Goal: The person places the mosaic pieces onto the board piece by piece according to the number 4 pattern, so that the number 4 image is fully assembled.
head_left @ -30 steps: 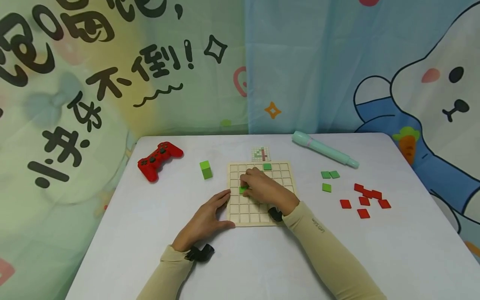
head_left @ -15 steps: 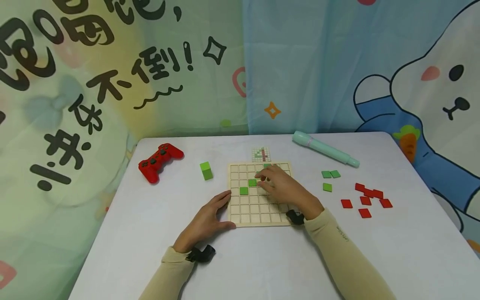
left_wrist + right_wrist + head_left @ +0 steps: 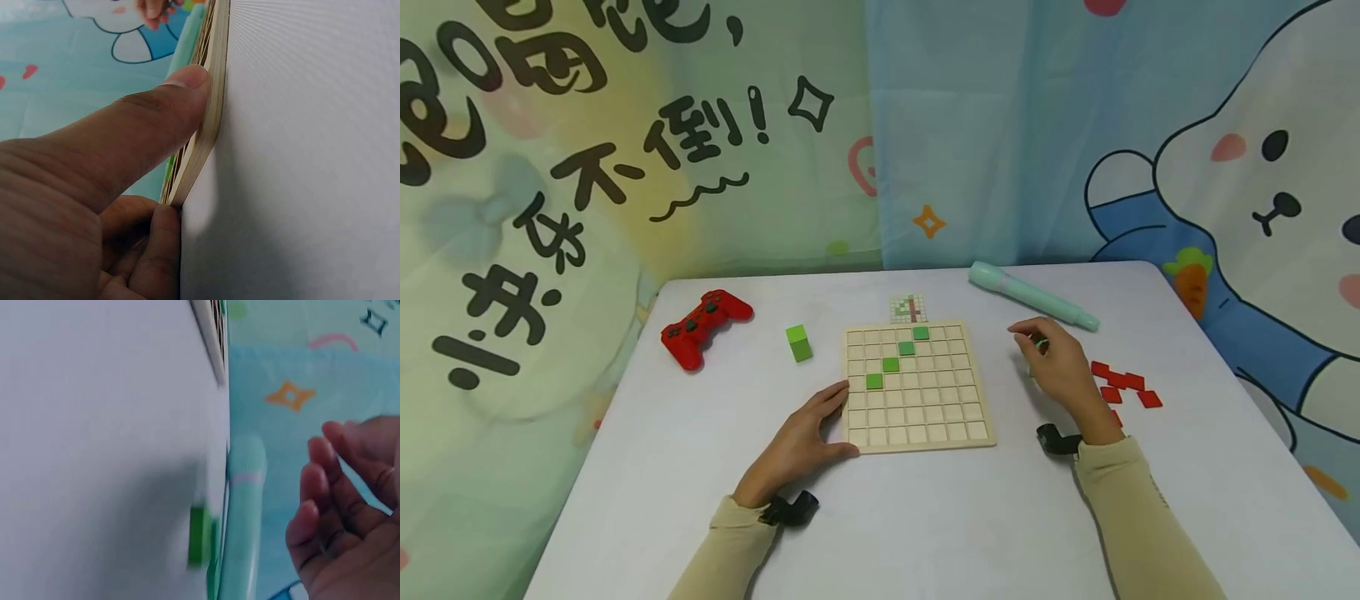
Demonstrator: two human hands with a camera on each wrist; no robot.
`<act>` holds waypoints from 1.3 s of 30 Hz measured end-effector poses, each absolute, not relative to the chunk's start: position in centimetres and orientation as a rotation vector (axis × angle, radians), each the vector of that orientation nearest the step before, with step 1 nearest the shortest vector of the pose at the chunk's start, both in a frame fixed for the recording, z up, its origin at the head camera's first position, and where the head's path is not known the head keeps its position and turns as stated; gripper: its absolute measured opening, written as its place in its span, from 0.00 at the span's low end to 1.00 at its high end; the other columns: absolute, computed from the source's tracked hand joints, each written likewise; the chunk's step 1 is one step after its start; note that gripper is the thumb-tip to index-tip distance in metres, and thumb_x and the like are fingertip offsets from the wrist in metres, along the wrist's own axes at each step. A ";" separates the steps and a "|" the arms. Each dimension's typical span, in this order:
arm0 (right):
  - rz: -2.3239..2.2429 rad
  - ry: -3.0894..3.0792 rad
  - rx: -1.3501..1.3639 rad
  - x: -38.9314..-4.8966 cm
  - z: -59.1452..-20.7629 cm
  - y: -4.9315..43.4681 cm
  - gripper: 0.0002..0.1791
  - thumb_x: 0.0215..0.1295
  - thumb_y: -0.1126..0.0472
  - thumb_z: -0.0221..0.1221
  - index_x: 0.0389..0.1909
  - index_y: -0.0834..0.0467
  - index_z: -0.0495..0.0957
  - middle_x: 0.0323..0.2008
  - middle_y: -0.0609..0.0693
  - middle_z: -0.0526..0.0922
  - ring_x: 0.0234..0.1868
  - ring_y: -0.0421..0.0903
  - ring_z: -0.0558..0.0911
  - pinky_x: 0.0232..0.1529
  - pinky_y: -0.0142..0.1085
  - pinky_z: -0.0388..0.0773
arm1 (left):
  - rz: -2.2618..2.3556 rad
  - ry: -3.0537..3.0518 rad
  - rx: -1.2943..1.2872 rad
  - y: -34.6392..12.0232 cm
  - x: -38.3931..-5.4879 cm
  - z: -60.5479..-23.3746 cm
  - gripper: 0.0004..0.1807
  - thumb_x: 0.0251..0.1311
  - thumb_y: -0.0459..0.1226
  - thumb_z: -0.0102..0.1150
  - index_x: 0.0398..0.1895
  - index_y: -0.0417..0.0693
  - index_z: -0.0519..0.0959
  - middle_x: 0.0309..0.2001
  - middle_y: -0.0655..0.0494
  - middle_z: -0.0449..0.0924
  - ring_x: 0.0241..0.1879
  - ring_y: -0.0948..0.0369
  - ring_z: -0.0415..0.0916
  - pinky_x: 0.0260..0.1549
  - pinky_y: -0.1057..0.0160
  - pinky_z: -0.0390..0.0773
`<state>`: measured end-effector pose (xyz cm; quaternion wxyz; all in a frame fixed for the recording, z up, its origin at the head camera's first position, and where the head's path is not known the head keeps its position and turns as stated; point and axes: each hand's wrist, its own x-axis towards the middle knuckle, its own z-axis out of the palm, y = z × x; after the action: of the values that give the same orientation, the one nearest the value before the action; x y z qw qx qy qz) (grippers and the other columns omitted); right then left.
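Note:
A wooden grid board (image 3: 925,417) lies on the white table, with several green tiles (image 3: 891,364) set diagonally in its cells. My left hand (image 3: 797,446) rests at its near left corner; in the left wrist view the straight thumb (image 3: 150,125) presses the board's edge. To the right of the board, my right hand (image 3: 1063,371) hovers over loose green tiles, mostly hidden beneath it. The right wrist view shows its fingers (image 3: 315,487) loosely bent with nothing between them, and a loose green tile (image 3: 199,534) below on the table.
Red tiles (image 3: 1116,381) lie scattered right of my right hand. Behind the board is a small pattern card (image 3: 908,308). A mint-green tube (image 3: 1033,296) lies at the back right; a green block (image 3: 799,343) and red game controller (image 3: 706,327) are at left.
My right hand has left the board's cells and moved right to the loose green tiles. More of the green diagonal is now visible on the board. The left hand stays at the corner.

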<state>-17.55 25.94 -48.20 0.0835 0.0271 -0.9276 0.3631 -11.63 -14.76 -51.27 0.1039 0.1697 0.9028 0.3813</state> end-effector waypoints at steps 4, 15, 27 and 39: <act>1.072 -2.818 -0.077 -17.8 -48.6 27.8 0.17 0.85 0.57 0.51 0.65 0.56 0.79 0.59 0.61 0.80 0.53 0.57 0.78 0.46 0.40 0.74 | 1.136 2.655 0.493 -14.8 -11.6 -51.5 0.54 0.54 0.40 0.84 0.82 0.44 0.64 0.84 0.56 0.61 0.85 0.52 0.58 0.80 0.47 0.67; 0.943 -2.867 -0.134 -18.6 -50.1 29.5 0.22 0.79 0.66 0.52 0.69 0.63 0.77 0.70 0.72 0.71 0.67 0.70 0.69 0.64 0.68 0.72 | 1.138 2.645 0.504 -14.9 -11.7 -51.2 0.53 0.55 0.41 0.83 0.83 0.44 0.64 0.85 0.56 0.60 0.85 0.51 0.56 0.80 0.46 0.66; 0.850 -2.931 -0.156 -18.6 -50.4 29.6 0.24 0.79 0.65 0.52 0.71 0.69 0.73 0.72 0.75 0.66 0.71 0.75 0.63 0.68 0.71 0.70 | 1.145 2.643 0.501 -14.9 -11.6 -51.3 0.53 0.54 0.40 0.83 0.82 0.43 0.64 0.85 0.56 0.60 0.85 0.52 0.57 0.80 0.46 0.66; 0.840 -3.043 -0.186 -18.5 -49.5 30.1 0.22 0.79 0.65 0.52 0.68 0.72 0.72 0.70 0.77 0.64 0.64 0.71 0.68 0.68 0.70 0.72 | 1.130 2.649 0.518 -15.0 -11.7 -51.3 0.53 0.54 0.40 0.83 0.82 0.43 0.64 0.85 0.55 0.60 0.85 0.51 0.56 0.80 0.47 0.66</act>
<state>-18.49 30.12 -49.46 -0.0102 -0.0589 -0.9622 0.2656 -11.70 -15.00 -51.33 0.1075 0.1759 0.9000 0.3840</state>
